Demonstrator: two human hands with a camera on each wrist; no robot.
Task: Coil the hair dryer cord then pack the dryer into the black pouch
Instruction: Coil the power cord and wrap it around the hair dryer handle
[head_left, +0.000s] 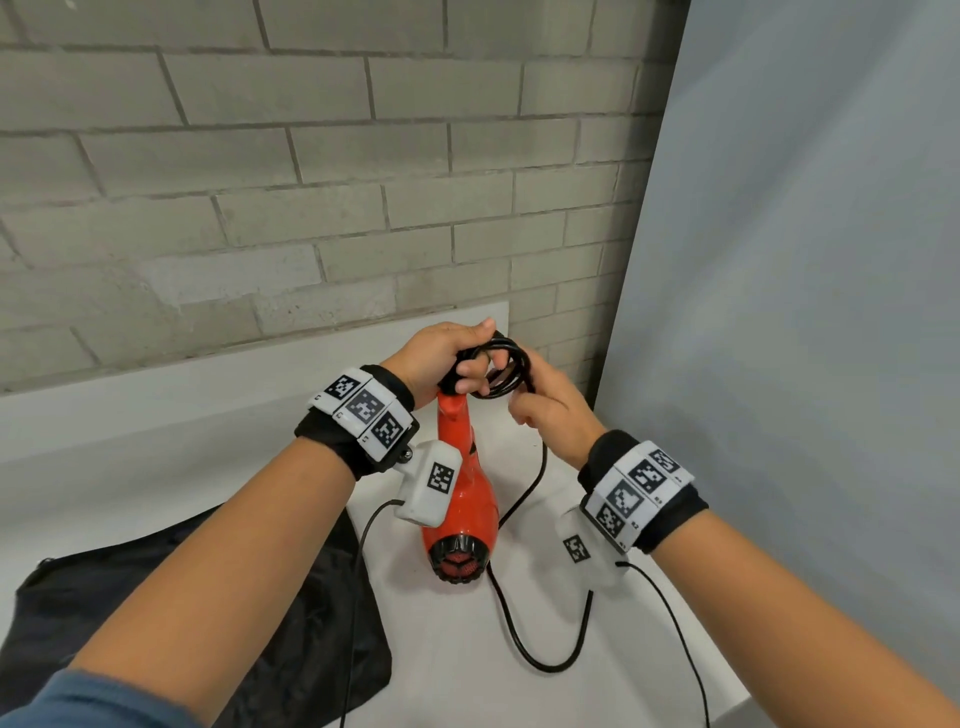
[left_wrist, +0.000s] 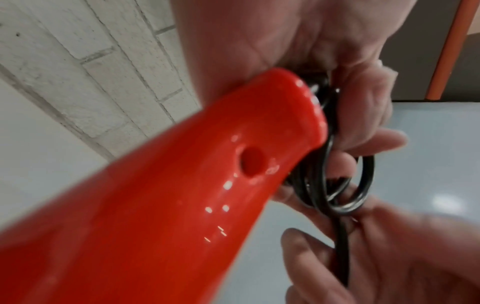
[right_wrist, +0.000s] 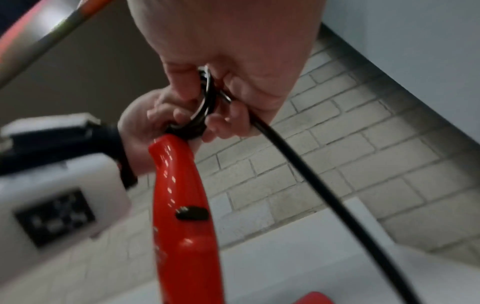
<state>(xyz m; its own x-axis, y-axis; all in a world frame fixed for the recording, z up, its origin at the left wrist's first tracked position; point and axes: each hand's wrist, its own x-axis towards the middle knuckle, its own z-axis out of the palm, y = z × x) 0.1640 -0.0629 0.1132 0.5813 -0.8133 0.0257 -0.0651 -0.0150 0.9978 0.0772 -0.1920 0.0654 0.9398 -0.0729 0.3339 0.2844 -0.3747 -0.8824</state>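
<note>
The red hair dryer (head_left: 460, 499) hangs handle-up over the white table (head_left: 156, 415), its grille end low near the tabletop. At the handle's top, my left hand (head_left: 447, 353) grips small loops of the black cord (head_left: 506, 369) wound around its fingers. My right hand (head_left: 550, 410) pinches the cord just right of the loops. The rest of the cord trails down and curves over the table. In the left wrist view the handle (left_wrist: 182, 195) fills the frame beside the loops (left_wrist: 363, 185). In the right wrist view the cord (right_wrist: 311, 174) runs out of my right hand. The black pouch (head_left: 291, 623) lies flat at lower left.
A grey brick wall (head_left: 311, 182) stands behind the table and a pale panel (head_left: 805, 312) closes the right side. The loose cord bend (head_left: 545, 660) lies on the table near the front edge. Thin wrist-camera cables (head_left: 675, 623) hang beside both forearms.
</note>
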